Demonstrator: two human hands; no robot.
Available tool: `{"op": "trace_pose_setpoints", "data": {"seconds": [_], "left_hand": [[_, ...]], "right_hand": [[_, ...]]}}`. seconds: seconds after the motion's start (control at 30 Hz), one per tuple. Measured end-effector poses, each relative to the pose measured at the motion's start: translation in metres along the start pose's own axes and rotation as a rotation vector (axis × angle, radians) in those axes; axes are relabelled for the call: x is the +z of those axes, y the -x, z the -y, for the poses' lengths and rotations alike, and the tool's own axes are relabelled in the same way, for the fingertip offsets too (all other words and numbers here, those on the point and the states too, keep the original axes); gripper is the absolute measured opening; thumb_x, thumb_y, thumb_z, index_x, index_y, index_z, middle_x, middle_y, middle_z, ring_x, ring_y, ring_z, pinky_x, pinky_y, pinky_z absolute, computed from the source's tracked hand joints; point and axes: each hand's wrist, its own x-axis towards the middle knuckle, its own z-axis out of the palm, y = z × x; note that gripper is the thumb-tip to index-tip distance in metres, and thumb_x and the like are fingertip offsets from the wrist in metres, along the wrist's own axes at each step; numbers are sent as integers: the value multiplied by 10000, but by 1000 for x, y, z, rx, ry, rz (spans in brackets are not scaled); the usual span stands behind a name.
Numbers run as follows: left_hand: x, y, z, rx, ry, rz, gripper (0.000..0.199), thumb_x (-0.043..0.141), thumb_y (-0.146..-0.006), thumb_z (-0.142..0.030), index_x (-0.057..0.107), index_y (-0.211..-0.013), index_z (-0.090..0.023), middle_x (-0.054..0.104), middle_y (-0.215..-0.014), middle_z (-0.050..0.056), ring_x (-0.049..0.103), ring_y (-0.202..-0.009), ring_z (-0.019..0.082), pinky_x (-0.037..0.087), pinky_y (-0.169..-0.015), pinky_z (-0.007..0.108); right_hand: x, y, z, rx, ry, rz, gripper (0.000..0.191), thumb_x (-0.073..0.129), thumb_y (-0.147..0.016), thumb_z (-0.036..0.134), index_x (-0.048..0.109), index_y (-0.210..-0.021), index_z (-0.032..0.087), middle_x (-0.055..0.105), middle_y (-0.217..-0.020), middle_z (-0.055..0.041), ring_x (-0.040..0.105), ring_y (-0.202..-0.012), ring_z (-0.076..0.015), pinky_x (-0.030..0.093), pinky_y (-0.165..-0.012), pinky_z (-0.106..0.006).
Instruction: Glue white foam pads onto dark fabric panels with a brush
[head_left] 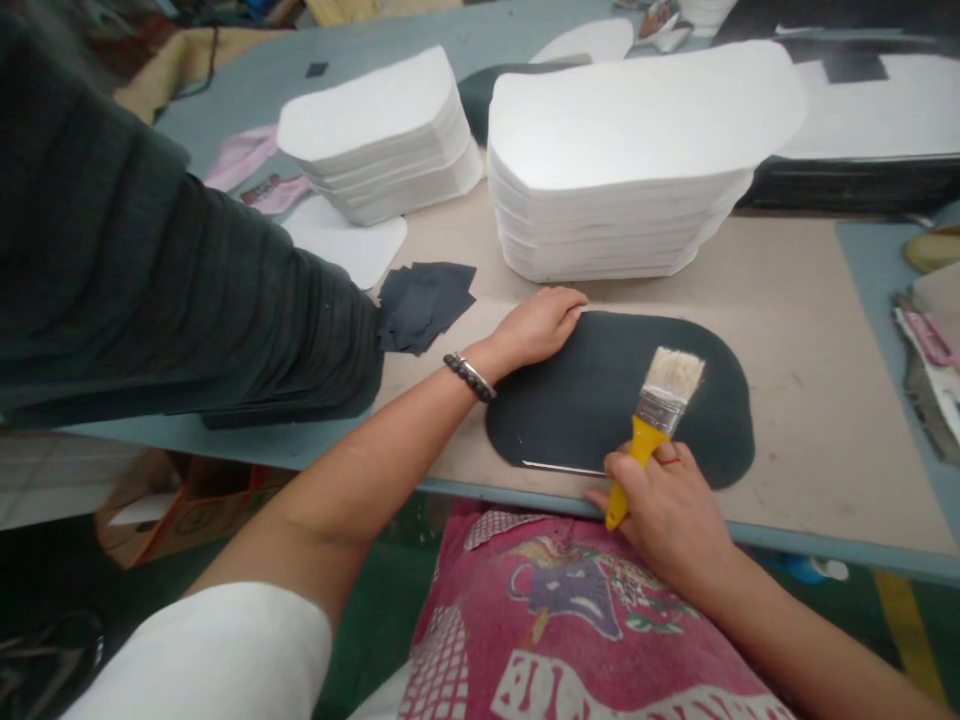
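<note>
A dark, rounded oblong sheet (577,400) lies flat in front of me, with a thin white strip along its near edge. My left hand (541,325) is closed at the sheet's far left edge, its fingertips over the rim and partly hidden. In my right hand (667,500) is a flat paintbrush (651,430) with a yellow handle and pale bristles. The bristles point away from me above the right half of the sheet; whether they touch it I cannot tell. The right fingers are also near the sheet's close edge.
Tall stacks of white oblong sheets (622,220) and smaller ones (390,150) stand behind. At left rises a leaning stack of dark sheets (300,330). Small dark squares (424,300) lie beside it. Dark sheets topped with white (900,120) sit back right. The table edge runs before my apron.
</note>
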Motion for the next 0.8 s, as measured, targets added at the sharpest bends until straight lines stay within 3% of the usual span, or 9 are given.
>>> {"op": "trace_pose_setpoints", "data": {"seconds": [0.17,0.5,0.67,0.8], "left_hand": [[-2,3,-3,-3,4,-8,352,379,-1006,-209,648,-1220,-133,703,-1235,111,631,-1150,223,478,-1055,382],[-4,16,-15,-16,-7,4,360,388,-1010,-221,620,-1269,-130,678,-1274,132,624,-1179,241,477,-1064,398],[-11,18,-3,-62,43,-71,354,385,-1007,-200,624,-1261,-142,682,-1276,116,633,-1178,218,485,-1067,379],[-30,46,2,-106,15,-162,345,388,-983,-145,633,-1224,-110,693,-1224,146,636,-1158,237,497,-1059,421]], "right_hand": [[5,-17,7,0,53,33,117,635,-934,315,599,-929,204,614,-749,-93,494,-827,-300,327,-755,-378],[7,-17,4,33,54,40,142,633,-940,345,591,-936,210,611,-773,-96,503,-849,-301,326,-746,-368],[4,-21,11,35,-37,-16,166,673,-913,327,568,-931,200,609,-753,-75,528,-814,-286,356,-743,-373],[1,-13,-6,90,-124,-92,191,675,-917,305,515,-964,214,688,-963,-98,578,-856,-283,430,-779,-398]]}}
